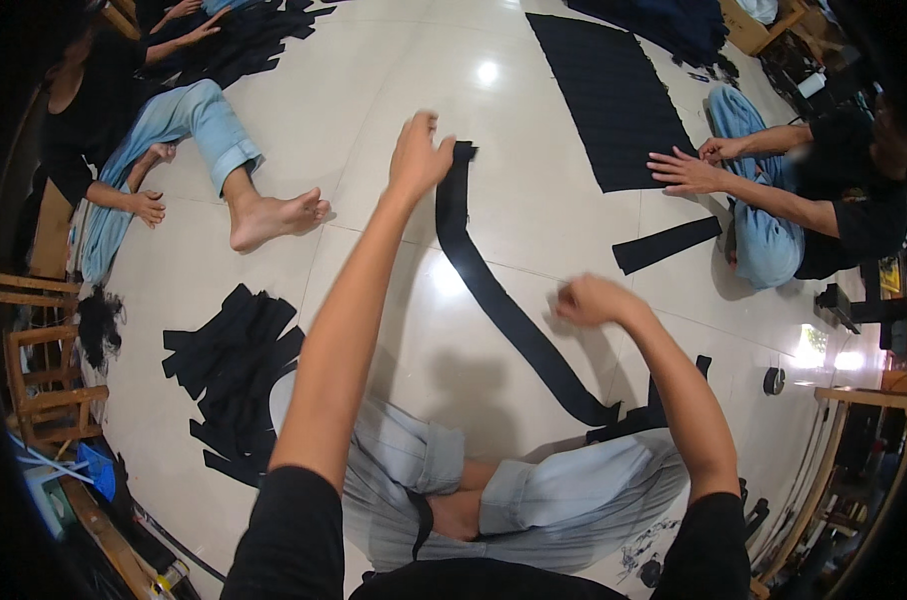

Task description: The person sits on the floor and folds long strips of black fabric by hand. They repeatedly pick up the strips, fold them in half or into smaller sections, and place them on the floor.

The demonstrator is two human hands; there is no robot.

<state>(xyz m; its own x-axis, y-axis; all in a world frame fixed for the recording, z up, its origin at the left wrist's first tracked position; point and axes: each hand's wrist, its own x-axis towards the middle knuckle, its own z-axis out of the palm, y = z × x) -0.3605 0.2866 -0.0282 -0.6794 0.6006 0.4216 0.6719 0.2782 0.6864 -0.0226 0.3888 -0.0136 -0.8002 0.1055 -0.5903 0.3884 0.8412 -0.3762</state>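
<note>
A long black fabric strip (491,289) lies bent across the tiled floor in front of my crossed legs. My left hand (421,154) is beside the strip's far end, fingers partly spread; whether it touches the cloth is unclear. My right hand (592,300), blurred and curled, is above the floor to the right of the strip; its fingertips do not show clearly. Near my right knee the strip's close end meets more black fabric (626,425), partly hidden by my arm and leg. A heap of black fabric strips (236,367) lies left of my left forearm.
A person at right rests a hand on a wide black fabric panel (611,97), with a short black strip (667,245) nearby. Another person's bare foot (273,217) is at left, before more black strips (251,52). A wooden frame (52,382) stands at the left edge.
</note>
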